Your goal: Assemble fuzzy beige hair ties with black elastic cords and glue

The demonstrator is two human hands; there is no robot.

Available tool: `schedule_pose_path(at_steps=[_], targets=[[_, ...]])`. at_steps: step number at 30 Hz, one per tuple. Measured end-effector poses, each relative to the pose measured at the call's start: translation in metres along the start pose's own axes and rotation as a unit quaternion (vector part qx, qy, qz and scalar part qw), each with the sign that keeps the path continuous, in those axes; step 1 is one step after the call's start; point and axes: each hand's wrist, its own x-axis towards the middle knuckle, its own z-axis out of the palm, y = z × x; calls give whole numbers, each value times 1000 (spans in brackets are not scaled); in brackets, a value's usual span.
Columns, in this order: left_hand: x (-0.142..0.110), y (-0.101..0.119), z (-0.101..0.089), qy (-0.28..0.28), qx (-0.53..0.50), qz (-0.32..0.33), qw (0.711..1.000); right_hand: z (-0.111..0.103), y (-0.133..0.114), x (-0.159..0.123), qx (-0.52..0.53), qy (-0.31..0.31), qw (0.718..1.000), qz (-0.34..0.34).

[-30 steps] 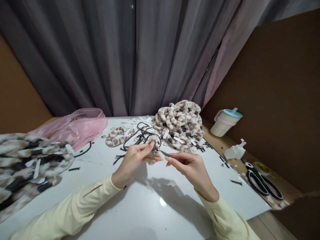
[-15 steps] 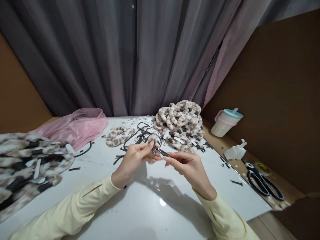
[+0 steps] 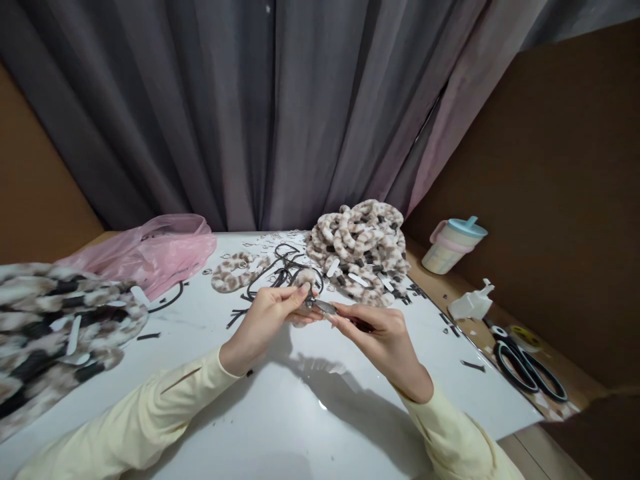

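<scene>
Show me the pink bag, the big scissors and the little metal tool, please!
Pink bag (image 3: 160,250), head view: middle of the crumpled plastic.
Scissors (image 3: 529,366), head view: black handle, between the loops.
Metal tool (image 3: 325,307), head view: its exposed grey end.

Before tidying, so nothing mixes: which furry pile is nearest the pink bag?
The leftmost furry pile, by the pink bag; the other pile lies beyond the right hand.

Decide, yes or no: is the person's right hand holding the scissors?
No, the scissors lie apart at the picture's right, while the right hand holds a small dark tool.
</scene>
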Motion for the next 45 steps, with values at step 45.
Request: schedule_pose_path(at_steps=[45], targets=[[23, -29, 2, 208, -121, 83, 967, 59, -5, 18, -187, 9, 981, -58]])
